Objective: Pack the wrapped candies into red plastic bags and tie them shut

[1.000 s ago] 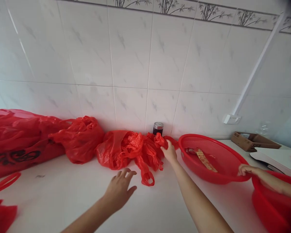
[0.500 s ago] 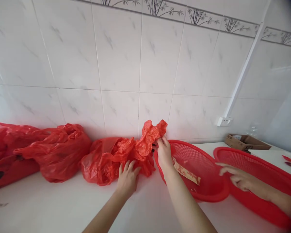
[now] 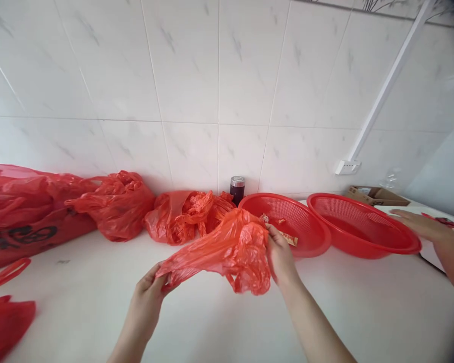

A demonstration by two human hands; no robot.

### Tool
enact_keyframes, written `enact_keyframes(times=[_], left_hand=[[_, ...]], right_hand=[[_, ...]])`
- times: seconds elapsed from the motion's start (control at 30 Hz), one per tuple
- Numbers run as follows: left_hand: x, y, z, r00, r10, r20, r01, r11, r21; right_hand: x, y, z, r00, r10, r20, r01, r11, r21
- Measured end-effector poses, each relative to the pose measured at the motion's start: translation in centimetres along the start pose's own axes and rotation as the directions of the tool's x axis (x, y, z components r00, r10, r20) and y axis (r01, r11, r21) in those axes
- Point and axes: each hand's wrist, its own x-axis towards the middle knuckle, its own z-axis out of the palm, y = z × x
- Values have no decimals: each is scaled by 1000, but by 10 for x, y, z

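Note:
A crumpled red plastic bag (image 3: 227, 247) is stretched between my two hands above the white table (image 3: 196, 322). My left hand (image 3: 151, 287) pinches its left end, fingers closed. On the other side, my right hand (image 3: 281, 252) grips the bunched right part. Behind the bag lies a heap of red plastic bags (image 3: 177, 217) against the wall. Close to my right hand stands a red mesh basket (image 3: 310, 237) with a wrapped packet (image 3: 289, 239) in it, partly hidden by that hand.
A dark bottle (image 3: 237, 191) stands by the wall. Full red bags (image 3: 121, 212) line the left; another red bag (image 3: 7, 322) lies front left. At right are a second red basket (image 3: 363, 242), a cardboard box (image 3: 378, 195) and another person's hand (image 3: 419, 222).
One red bag has come away from the heap towards me and is now spread between both hands. My left hand has closed on it. The other person's hand has shifted right, past the second basket.

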Motion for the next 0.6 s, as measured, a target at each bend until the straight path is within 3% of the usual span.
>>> enact_keyframes(times=[0.1, 0.2, 0.27, 0.33, 0.4, 0.43, 0.47, 0.53, 0.6], left_hand=[[-22, -2, -37, 990, -143, -10, 139, 977, -160], [-48, 7, -42, 961, -273, -42, 264, 952, -156], [-66, 16, -29, 957, -285, -60, 276, 954, -121], [-82, 23, -8, 965, -262, -32, 258, 961, -96], [-94, 29, 14, 972, -235, 12, 235, 968, -92], [-99, 31, 24, 974, -224, 36, 227, 970, -93], [-104, 32, 33, 975, -211, 65, 217, 972, -89], [-113, 35, 45, 974, -189, 124, 195, 980, -39], [-119, 40, 47, 959, -210, 191, 198, 977, 80]], right_hand=[[3, 1, -28, 994, 36, -108, -40, 999, -27], [-4, -7, -37, 989, 6, -150, -36, 979, -200], [-22, -21, -27, 967, -189, -171, 113, 920, -376], [-54, -37, -5, 916, -392, -82, 295, 799, -525], [-92, -45, 22, 905, -395, 154, 406, 703, -584], [-109, -44, 34, 890, -326, 318, 456, 649, -609], [-123, -38, 44, 843, -309, 440, 534, 571, -623], [-137, -17, 53, 804, -283, 523, 595, 404, -695], [-132, 6, 47, 840, -275, 468, 536, 281, -796]])
